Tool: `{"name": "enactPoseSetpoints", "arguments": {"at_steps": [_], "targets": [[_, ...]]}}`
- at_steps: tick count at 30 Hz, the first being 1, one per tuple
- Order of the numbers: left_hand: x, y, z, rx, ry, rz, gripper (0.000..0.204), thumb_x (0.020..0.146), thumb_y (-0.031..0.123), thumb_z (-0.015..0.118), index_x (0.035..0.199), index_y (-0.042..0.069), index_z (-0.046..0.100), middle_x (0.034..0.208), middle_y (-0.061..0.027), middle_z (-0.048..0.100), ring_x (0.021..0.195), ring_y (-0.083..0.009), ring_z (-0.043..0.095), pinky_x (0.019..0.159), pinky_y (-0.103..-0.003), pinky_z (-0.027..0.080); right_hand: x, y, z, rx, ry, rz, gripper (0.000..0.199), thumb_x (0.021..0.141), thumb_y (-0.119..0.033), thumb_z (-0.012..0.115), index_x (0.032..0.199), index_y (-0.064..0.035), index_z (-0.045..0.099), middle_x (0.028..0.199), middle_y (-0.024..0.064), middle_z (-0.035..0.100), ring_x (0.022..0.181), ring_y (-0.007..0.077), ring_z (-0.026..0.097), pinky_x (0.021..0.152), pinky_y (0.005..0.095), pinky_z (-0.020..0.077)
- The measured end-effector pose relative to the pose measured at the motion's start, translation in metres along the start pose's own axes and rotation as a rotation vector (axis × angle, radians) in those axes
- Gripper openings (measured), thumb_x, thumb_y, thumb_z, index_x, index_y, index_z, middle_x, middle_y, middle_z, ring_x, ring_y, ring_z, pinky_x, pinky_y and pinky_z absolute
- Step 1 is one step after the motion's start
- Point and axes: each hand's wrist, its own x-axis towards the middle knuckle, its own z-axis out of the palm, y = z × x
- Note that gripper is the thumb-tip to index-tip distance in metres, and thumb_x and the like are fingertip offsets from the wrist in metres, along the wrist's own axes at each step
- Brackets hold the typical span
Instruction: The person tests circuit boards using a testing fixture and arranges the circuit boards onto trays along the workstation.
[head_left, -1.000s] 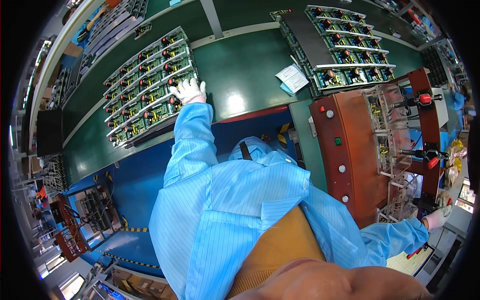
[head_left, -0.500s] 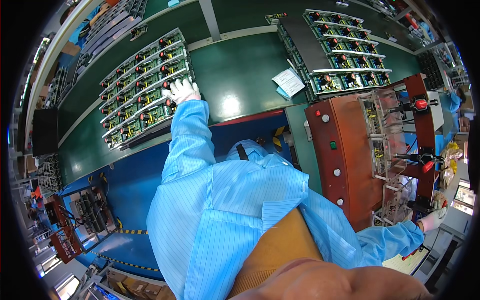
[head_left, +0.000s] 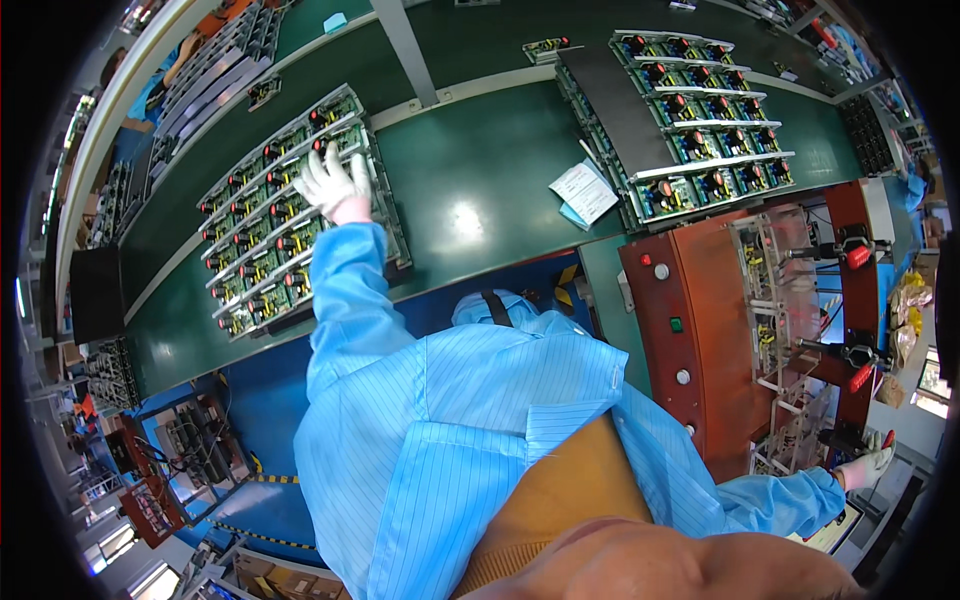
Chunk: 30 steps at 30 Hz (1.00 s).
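My left hand, in a white glove, reaches over a rack of green circuit boards on the left of the bench. Its fingers are spread over the boards at the rack's right end. Rows of boards stand between pale metal strips, each with a red-topped round part. Far to the right, my gloved right hand is at the nearest toggle clamp of a red-brown test fixture. The clamp's red handle tip pokes out beside the fingers, which look closed around it.
A second rack of boards stands at the back right beside a dark flat panel. Papers lie on the green bench. Two more red-handled toggle clamps line the fixture's frame. A metal post rises behind the bench.
My left hand has moved left and farther over the rack, its fingers now more spread. The whole scene has shifted slightly down in view. My right hand stays at the clamp handle.
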Motion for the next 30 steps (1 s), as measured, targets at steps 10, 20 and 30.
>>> {"name": "enactPoseSetpoints", "arguments": {"at_steps": [10, 20, 30], "targets": [[0.083, -0.052, 0.135, 0.054, -0.741, -0.283, 0.044, 0.08, 0.042, 0.045, 0.115, 0.015, 0.052, 0.103, -0.0153, 0.059, 0.089, -0.0361, 0.057, 0.079, -0.047, 0.043, -0.006, 0.003, -0.013, -0.083, 0.061, 0.059, 0.039, 0.095, -0.026, 0.035, 0.124, -0.0033, 0.046, 0.105, 0.0161, 0.062, 0.088, 0.0226, 0.062, 0.079, 0.0264, 0.0474], [0.085, -0.093, 0.178, 0.058, -0.901, -0.194, 0.039, 0.082, 0.041, 0.041, 0.107, 0.013, 0.05, 0.099, -0.0189, 0.059, 0.087, -0.0407, 0.057, 0.069, -0.05, 0.044, -0.062, -0.06, 0.005, 0.197, -0.344, -0.052, 0.039, 0.095, -0.023, 0.031, 0.127, -0.0062, 0.044, 0.116, 0.0121, 0.057, 0.096, 0.0223, 0.059, 0.083, 0.0262, 0.0455], [0.134, 0.022, 0.091, 0.014, -0.52, 0.199, 0.029, 0.081, 0.036, 0.048, 0.093, 0.015, 0.064, 0.088, -0.0121, 0.063, 0.076, -0.0336, 0.06, 0.063, -0.043, 0.048, 0.002, 0.027, -0.037, -0.063, 0.06, 0.166, 0.039, 0.095, -0.027, 0.032, 0.126, -0.0081, 0.046, 0.11, 0.0115, 0.06, 0.091, 0.0194, 0.06, 0.073, 0.0224, 0.0446]]}}
